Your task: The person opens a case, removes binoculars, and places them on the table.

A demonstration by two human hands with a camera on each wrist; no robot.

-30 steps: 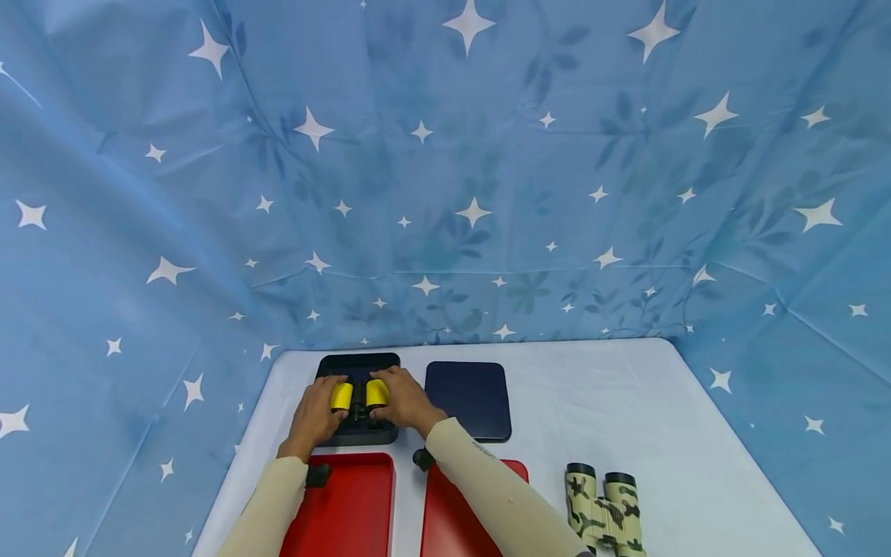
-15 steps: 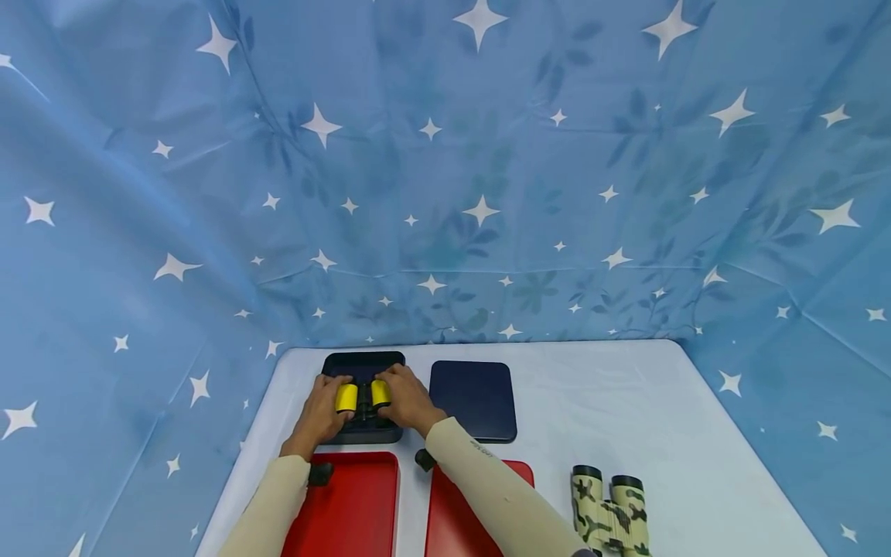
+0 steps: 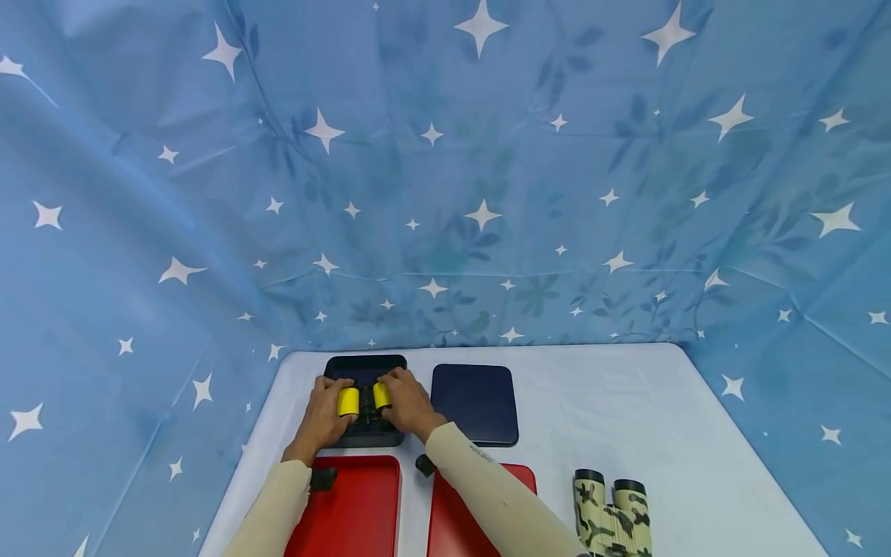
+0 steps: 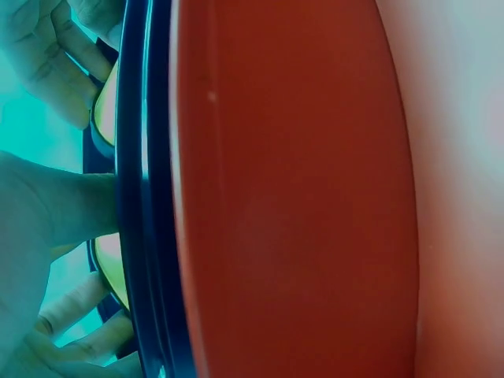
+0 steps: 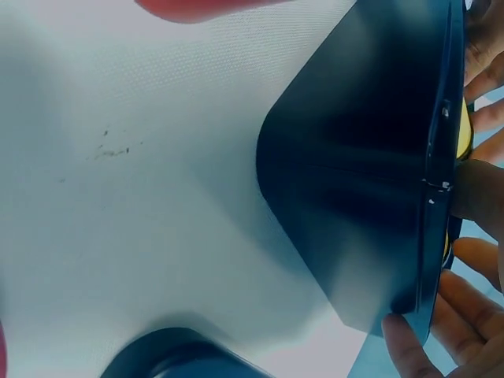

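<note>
In the head view, a pair of binoculars (image 3: 349,401) with yellow barrels and a black middle is in the black tray (image 3: 365,441) at the table's far left. My left hand (image 3: 322,414) grips the left barrel, thumb toward me and fingers on the far side. On the opposite barrel, my right hand (image 3: 411,406) holds on in the same way. The left wrist view has the tray's rim hiding most of the binoculars. In the right wrist view, the tray's outer wall (image 5: 346,181) covers them, and slivers of yellow show between fingers.
A dark blue flat tray or lid (image 3: 475,402) lies right of the black tray. Two red trays (image 3: 351,503) (image 3: 459,514) stand nearer, partly under my forearms. Camouflage binoculars (image 3: 592,510) lie at the front right. A blue star-patterned curtain (image 3: 480,255) encloses the white table (image 3: 592,402).
The head view shifts slightly. Both hands stay on the yellow binoculars in the black tray, and a little less of the right barrel shows past the right hand.
</note>
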